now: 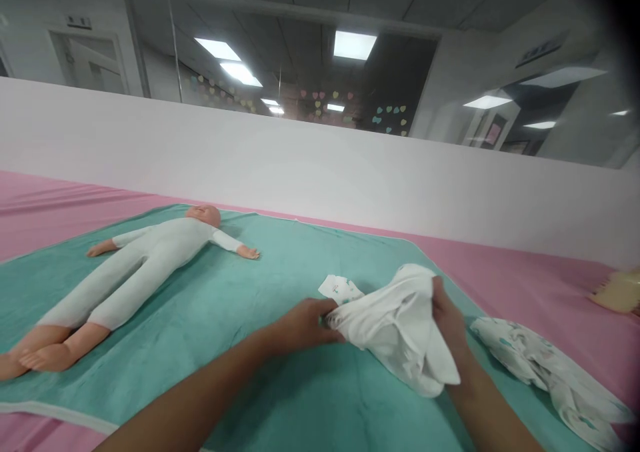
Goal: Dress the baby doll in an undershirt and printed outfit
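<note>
A bunched white baby garment (400,325) is stretched between my two hands, above the green blanket (280,259). My left hand (306,325) pinches its gathered left end, where a flap with a small green print (341,288) sticks out. Around the right side of the cloth, my right hand (450,315) is closed, its fingers partly behind the fabric. Folds hide the garment's exact shape. To the left, a baby doll (160,247) in a white bodysuit lies on its back with its arms spread, apart from both hands.
A crumpled white cloth with green prints (545,365) lies right of my right hand. Pink sheeting (520,272) surrounds the blanket. At the far right edge is a pale yellow object (617,292). A low white wall (300,165) with glass above it runs along the back.
</note>
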{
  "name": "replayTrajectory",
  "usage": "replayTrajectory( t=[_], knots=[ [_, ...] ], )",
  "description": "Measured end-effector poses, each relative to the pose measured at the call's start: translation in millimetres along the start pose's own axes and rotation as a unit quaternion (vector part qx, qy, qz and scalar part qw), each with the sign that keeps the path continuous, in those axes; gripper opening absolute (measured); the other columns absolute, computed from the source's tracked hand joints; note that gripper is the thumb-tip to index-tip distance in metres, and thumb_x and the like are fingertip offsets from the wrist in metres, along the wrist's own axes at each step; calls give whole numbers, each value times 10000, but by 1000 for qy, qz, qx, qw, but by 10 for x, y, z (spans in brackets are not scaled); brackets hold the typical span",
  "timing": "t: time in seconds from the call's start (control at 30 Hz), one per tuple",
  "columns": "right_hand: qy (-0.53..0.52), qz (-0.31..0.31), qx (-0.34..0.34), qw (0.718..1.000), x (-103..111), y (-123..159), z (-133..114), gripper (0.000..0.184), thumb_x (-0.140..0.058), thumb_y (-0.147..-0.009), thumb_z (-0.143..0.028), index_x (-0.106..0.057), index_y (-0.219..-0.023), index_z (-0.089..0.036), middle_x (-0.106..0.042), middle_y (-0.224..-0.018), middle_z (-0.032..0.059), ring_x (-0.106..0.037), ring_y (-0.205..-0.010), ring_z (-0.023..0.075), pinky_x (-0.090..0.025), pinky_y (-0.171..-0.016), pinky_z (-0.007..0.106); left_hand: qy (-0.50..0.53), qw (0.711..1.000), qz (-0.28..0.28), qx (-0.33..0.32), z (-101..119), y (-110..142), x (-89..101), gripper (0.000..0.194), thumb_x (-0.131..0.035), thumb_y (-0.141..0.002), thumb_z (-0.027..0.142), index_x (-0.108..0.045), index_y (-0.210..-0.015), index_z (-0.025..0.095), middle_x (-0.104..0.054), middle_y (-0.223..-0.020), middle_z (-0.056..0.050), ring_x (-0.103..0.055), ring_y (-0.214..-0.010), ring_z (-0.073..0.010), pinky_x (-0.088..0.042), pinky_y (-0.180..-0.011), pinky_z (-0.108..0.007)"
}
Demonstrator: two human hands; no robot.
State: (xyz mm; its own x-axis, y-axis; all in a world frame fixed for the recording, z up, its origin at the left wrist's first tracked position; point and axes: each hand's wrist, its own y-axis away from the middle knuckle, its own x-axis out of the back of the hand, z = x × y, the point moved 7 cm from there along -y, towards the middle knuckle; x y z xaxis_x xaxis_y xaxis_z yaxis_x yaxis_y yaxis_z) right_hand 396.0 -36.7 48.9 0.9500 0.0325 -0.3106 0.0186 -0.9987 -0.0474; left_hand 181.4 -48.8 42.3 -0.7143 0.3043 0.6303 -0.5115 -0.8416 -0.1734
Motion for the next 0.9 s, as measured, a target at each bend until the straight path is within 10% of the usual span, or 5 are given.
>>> replayTrajectory(
  t=[0.27, 0.4, 0.63, 0.77, 0.9],
  knots=[
    [-37, 56, 95, 993, 315, -176, -242, 471, -422, -769, -641, -642, -900, -247, -676, -866, 75, -624, -864, 286, -501, -717, 416, -172, 883, 437, 10, -128, 281, 1035, 105, -457, -749, 176, -514, -832, 205, -570, -846, -21, -524, -813, -187, -400, -724, -283],
    [-47, 29, 89, 995, 298, -229, -183, 430, -453, -778, -600, -637, -919, -239, -672, -875, 74, -627, -845, 275, -503, -714, 421, -99, 843, 528, 31, -222, 458, 1286, 209, -457, -704, 131, -506, -895, 198, -560, -891, -24, -515, -857, -190, -411, -751, -285],
    [-119, 55, 98, 987, 575, -378, -107, 200, -685, -695, -365, -574, -811, -246, -577, -605, -58, -591, -576, 156, -522, -671, 326, 215, 918, 312, 114, -509, 177, 1062, 308, -586, -705, 325, -590, -977, 179, -625, -867, -35, -574, -811, -227, -429, -649, -285],
    [-120, 90, 90, 985, 799, -387, -128, 306, -611, -731, -486, -579, -894, -229, -608, -671, -29, -593, -593, 168, -512, -627, 322, 474, 873, 94, 64, -340, 152, 792, 365, -568, -747, 367, -601, -1022, 129, -663, -855, -89, -618, -816, -253, -467, -693, -325],
    [-40, 56, 115, 991, 724, -290, -270, 251, -615, -742, -448, -536, -905, -275, -584, -683, -61, -568, -575, 143, -484, -581, 279, 528, 841, 100, 54, -383, 222, 811, 255, -556, -757, 388, -634, -889, 184, -676, -787, -52, -626, -851, -261, -486, -740, -356]
  ],
)
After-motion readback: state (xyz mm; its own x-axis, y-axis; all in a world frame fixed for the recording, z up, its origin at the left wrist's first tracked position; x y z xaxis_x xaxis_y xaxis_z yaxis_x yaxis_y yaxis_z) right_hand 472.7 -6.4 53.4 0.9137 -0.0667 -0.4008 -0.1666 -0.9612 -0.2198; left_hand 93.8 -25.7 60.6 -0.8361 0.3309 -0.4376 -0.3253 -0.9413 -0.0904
